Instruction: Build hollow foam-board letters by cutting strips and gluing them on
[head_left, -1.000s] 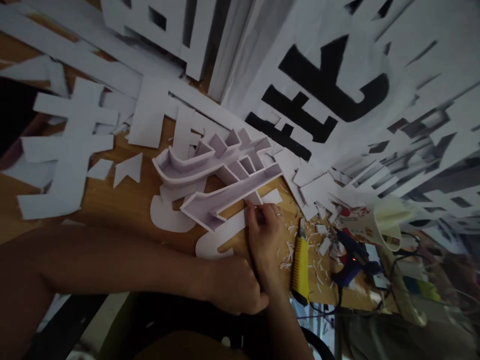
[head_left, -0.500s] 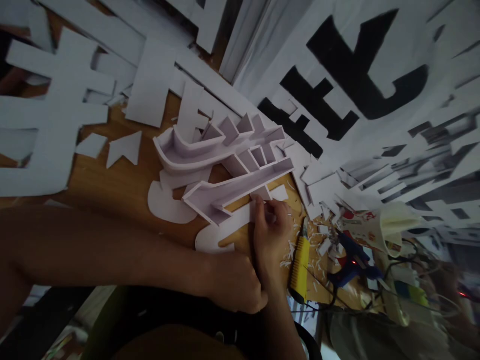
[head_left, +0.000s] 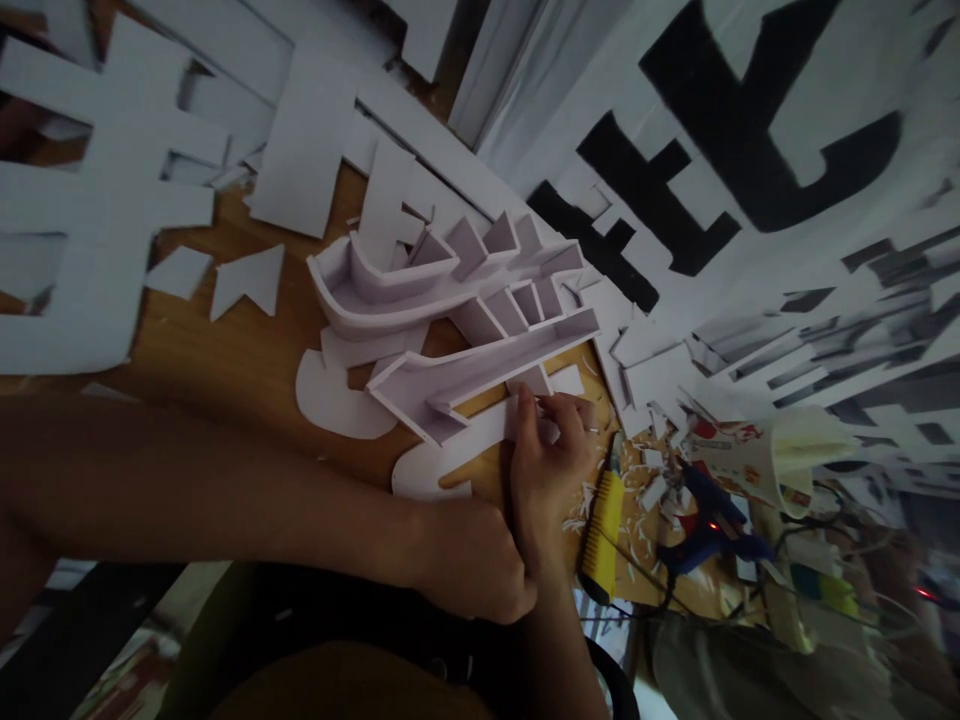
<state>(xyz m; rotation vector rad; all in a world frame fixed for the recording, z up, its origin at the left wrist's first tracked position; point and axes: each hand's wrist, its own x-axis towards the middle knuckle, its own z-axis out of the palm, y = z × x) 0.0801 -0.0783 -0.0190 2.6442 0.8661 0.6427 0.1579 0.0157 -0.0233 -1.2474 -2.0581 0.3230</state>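
Note:
My right hand point(head_left: 551, 460) is at the near right corner of a white three-dimensional letter shape point(head_left: 480, 345) with upright board walls. Its thumb and fingers are curled together over a flat white cut-out point(head_left: 480, 436); what they grip, if anything, is hidden. My left arm reaches across from the left. Closed in a fist, my left hand point(head_left: 476, 560) lies against my right wrist, its fingertips out of sight. Partly under the walled letter, another rounded white cut-out point(head_left: 341, 400) rests on the wooden table point(head_left: 202, 385).
Right of my hand lie a yellow utility knife point(head_left: 602, 535), white shavings and a blue glue gun point(head_left: 709, 525) with a red light. Beyond them is a paper cup point(head_left: 750, 455). Large white board letters point(head_left: 97, 250) cover the left; a sheet with black characters point(head_left: 660, 200) spans the back.
The view has shifted slightly, so the items at the right appear a little farther right. Both hands keep nearly the same pose beside the white letter.

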